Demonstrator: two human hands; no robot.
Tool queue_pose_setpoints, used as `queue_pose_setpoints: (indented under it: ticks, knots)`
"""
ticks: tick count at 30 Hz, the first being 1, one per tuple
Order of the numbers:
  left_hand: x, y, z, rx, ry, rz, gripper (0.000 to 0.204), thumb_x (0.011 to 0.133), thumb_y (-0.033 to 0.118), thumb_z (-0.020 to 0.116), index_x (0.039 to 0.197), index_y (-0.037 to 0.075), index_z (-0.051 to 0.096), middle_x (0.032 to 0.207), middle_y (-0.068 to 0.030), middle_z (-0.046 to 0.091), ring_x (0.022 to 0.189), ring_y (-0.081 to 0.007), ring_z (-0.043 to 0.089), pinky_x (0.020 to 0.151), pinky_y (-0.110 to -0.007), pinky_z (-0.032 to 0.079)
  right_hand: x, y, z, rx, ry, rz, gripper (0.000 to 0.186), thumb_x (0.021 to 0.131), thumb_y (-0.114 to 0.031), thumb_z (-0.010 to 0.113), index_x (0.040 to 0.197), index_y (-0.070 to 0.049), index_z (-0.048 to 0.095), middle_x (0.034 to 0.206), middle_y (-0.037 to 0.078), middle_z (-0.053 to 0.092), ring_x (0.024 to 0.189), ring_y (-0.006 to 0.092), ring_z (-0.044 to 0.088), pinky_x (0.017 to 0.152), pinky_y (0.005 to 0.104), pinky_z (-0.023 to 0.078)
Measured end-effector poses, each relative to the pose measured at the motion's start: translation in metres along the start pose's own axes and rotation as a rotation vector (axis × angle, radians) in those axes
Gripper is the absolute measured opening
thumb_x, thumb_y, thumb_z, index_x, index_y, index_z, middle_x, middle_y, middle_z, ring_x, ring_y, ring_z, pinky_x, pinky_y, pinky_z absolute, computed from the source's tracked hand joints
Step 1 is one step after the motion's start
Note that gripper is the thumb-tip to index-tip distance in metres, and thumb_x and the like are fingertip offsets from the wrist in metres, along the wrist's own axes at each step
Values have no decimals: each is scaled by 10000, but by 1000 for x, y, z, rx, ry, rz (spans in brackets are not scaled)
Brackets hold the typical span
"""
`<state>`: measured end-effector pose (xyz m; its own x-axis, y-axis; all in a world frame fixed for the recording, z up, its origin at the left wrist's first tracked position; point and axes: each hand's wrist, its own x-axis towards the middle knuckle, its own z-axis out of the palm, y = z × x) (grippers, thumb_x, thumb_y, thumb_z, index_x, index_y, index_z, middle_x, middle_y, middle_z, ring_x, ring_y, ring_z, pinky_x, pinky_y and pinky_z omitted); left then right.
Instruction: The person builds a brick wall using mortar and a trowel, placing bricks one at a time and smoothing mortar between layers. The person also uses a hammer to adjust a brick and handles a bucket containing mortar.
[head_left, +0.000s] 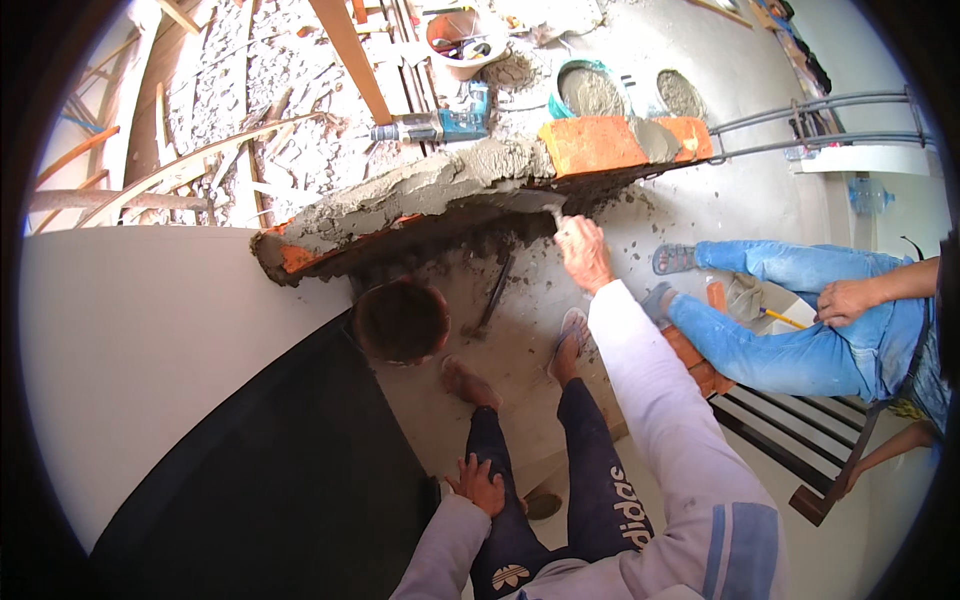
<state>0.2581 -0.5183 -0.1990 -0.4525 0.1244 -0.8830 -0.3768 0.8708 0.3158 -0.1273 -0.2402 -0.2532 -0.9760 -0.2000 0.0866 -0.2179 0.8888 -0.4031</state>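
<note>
From the head view, I can't make out the trowel's [533, 202] blade well: it blurs against the wet mortar [430, 182], just above the middle of the frame. My right hand [585, 254] reaches up, fingers wrapped round its handle. My left hand [478, 487] rests on the leg [487, 440], lower middle, fingers apart. Up top, a teal bucket [556, 106] holds gray mix [590, 92]. The round tub [442, 322], left of middle, looks too dark inside to tell.
</note>
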Motion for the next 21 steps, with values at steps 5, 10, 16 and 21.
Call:
queue_pose_setpoints:
  ticks: [5, 10, 16, 21]
  knots:
    - [2, -10, 20, -3, 149, 56, 506, 883, 357, 535, 1330, 120, 534, 1483, -186, 364, 1412, -401, 236, 1106, -685, 62, -54, 30, 2, 350, 23, 232, 227, 949, -232, 499, 1064, -38, 528, 965, 190, 575, 882, 379, 560, 752, 446, 440]
    - [-4, -3, -24, -27, 131, -23, 523, 899, 358, 519, 1346, 86, 504, 1473, -210, 370, 1401, -382, 280, 1118, -651, 103, -160, -52, -27, 382, -30, 407, 233, 923, -228, 556, 1035, -30, 507, 861, 212, 589, 802, 430, 580, 688, 464, 460]
    - [-30, -19, -69, 47, -10, 134, 578, 910, 398, 532, 1379, 67, 462, 1417, -209, 438, 1311, -374, 424, 1090, -568, 287, -160, -176, -72, 311, -317, 287, 253, 882, -280, 563, 1031, -79, 522, 885, 212, 648, 790, 419, 638, 687, 518, 495]
    - [-60, -20, -144, -36, -116, 237, 622, 841, 345, 682, 1341, 21, 502, 929, -162, 703, 897, -277, 678, 827, -355, 517, -133, -216, -90, 472, -137, 543, 291, 851, -325, 542, 944, -50, 518, 760, 245, 648, 698, 454, 623, 643, 554, 490]
